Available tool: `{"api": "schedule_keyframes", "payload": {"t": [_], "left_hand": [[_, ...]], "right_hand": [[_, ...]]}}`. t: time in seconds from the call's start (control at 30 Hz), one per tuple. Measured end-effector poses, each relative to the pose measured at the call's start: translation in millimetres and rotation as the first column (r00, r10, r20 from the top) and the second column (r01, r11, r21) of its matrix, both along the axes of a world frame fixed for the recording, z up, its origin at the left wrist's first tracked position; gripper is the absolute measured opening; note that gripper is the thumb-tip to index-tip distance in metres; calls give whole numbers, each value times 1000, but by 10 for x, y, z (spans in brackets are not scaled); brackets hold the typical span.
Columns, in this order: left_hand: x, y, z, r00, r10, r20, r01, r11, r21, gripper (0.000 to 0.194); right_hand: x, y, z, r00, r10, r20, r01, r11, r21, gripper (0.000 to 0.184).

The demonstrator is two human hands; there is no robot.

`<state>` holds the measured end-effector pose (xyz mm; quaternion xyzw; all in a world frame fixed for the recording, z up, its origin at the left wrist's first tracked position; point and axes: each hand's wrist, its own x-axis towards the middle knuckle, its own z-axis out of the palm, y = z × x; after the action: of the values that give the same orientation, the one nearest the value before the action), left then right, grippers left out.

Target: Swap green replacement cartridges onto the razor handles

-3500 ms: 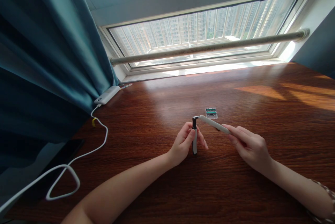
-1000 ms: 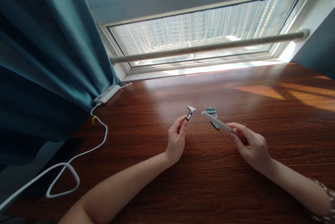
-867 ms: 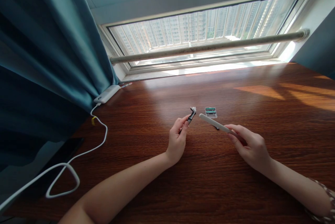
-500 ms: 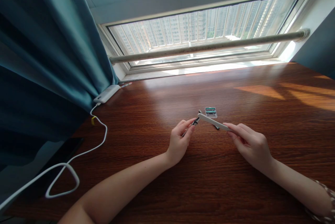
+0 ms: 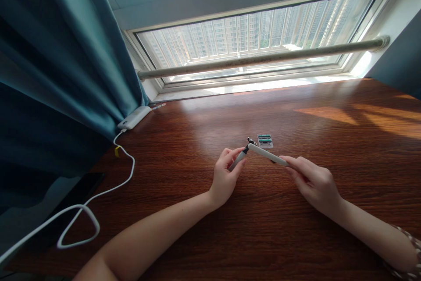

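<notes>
- The left hand point(image 5: 225, 180) pinches a grey razor handle point(image 5: 239, 159), aimed at one o'clock, above the table point(image 5: 184, 140)
- The right hand point(image 5: 314, 183) grips a pale stick point(image 5: 268, 154) pointing to ten o'clock
- I'd say the step is working the stick's tip at the razor's neck; whether they touch, I can't tell
- Next probably calls for a steady left pinch and light right-hand strokes
- I count one razor handle, one pale stick, one clear case point(image 5: 265, 141) around half past two from the tip
</notes>
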<state>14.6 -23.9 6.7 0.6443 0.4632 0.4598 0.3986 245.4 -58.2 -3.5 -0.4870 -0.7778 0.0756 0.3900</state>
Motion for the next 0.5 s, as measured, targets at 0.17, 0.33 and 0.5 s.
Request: {"api": "schedule_keyframes", "payload": {"t": [0.17,0.33,0.5], "left_hand": [[-13,10,3,999,8,-39,-8,1000,7,20],[-7,6,-6,1000,6,-29,-6,1000,-3,20],[-18,29,-14,999,-6,-50,7,1000,13,21]], "right_hand": [[-5,-2,14,998,-63,-12,63,998,-6,27],[-17,-6,19,999,-19,-28,19,1000,-17,27],[6,29,13,987,-134,-87,131,991,-40,25]]}}
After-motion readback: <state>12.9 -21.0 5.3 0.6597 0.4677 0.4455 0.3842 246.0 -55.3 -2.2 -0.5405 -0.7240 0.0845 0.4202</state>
